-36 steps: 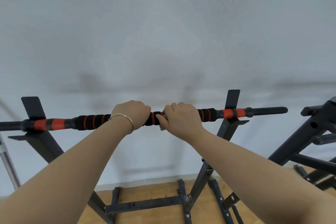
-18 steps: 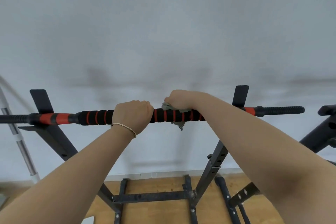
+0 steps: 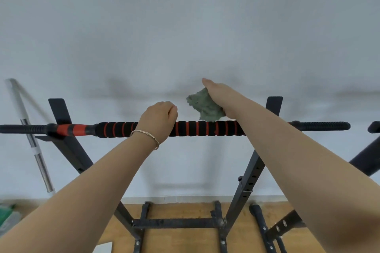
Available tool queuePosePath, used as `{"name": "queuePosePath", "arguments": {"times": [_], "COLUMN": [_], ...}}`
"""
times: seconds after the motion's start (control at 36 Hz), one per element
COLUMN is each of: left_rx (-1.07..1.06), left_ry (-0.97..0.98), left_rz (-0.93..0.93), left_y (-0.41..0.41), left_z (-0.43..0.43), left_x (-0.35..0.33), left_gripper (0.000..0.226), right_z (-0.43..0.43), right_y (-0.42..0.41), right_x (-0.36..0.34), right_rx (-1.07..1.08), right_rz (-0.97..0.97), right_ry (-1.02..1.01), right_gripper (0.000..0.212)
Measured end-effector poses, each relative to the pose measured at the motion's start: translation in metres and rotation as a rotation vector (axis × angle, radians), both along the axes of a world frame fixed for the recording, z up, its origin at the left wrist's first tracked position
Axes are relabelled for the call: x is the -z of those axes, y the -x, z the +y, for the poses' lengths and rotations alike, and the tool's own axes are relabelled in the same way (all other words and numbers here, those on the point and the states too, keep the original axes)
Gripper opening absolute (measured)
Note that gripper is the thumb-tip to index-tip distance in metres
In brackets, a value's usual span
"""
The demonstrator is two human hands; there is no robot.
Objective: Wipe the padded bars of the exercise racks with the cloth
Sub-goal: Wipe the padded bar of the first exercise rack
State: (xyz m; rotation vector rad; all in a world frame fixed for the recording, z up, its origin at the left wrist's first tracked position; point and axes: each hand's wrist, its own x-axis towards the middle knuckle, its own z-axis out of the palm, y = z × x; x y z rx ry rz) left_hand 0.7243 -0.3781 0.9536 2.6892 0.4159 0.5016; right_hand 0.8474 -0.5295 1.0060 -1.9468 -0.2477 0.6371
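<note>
A black padded bar with red rings runs across the middle of the view, resting on a black rack. My left hand is curled over the bar left of its middle, a thin bracelet on the wrist. My right hand is raised above the bar and holds a crumpled grey-green cloth. The cloth's lowest corner hangs just above the padding. The fingers of my right hand are hidden behind the cloth and wrist.
A white wall stands close behind the rack. A steel barbell shaft leans against it at the left. Another black rack part shows at the right edge. The rack's base frame lies on the wooden floor below.
My right hand has lifted off the bar with the cloth, rising from the padding to above it. My left hand stays on the bar. The view has tilted slightly.
</note>
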Motion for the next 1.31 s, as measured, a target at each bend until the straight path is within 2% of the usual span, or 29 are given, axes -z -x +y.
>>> {"name": "queuePosePath", "arguments": {"times": [0.11, 0.17, 0.22, 0.42, 0.56, 0.67, 0.78, 0.89, 1.03, 1.11, 1.31], "left_rx": [0.016, 0.019, 0.020, 0.124, 0.211, 0.301, 0.434, 0.596, 0.810, 0.927, 1.195], "left_ry": [0.417, 0.520, 0.590, 0.754, 0.873, 1.002, 1.045, 1.054, 1.030, 0.971, 0.863], "left_rz": [-0.057, -0.072, -0.078, -0.064, -0.074, -0.088, -0.026, 0.026, 0.129, 0.175, 0.230], "left_y": [0.000, -0.002, -0.004, -0.013, -0.021, -0.021, -0.011, -0.004, 0.012, 0.023, 0.065], "left_z": [-0.023, -0.029, -0.036, -0.065, -0.081, -0.099, -0.124, -0.151, -0.196, -0.228, -0.306], "left_x": [-0.011, -0.015, -0.018, -0.036, -0.041, -0.048, -0.051, -0.045, -0.037, -0.030, -0.022], "left_gripper": [0.029, 0.028, 0.030, 0.015, 0.010, 0.002, 0.007, 0.014, 0.024, 0.023, 0.017], "right_z": [-0.017, -0.029, -0.040, -0.083, -0.120, -0.149, -0.180, -0.209, -0.244, -0.266, -0.307], "right_y": [0.008, 0.014, 0.017, 0.025, 0.040, 0.064, 0.097, 0.141, 0.206, 0.247, 0.350], "right_x": [0.001, 0.000, 0.000, -0.003, -0.002, -0.001, 0.001, 0.001, 0.005, 0.010, 0.009], "right_rx": [-0.004, -0.031, -0.054, -0.110, 0.006, 0.154, 0.243, 0.344, 0.549, 0.675, 1.035], "right_rz": [0.278, 0.343, 0.360, 0.132, -0.010, -0.109, -0.163, -0.202, -0.242, -0.244, -0.249], "right_ry": [-0.340, -0.460, -0.538, -0.531, -0.481, -0.434, -0.381, -0.276, -0.035, 0.081, 0.104], "right_gripper": [0.043, 0.035, 0.037, 0.034, 0.029, 0.037, 0.044, 0.035, 0.026, 0.028, 0.014]}}
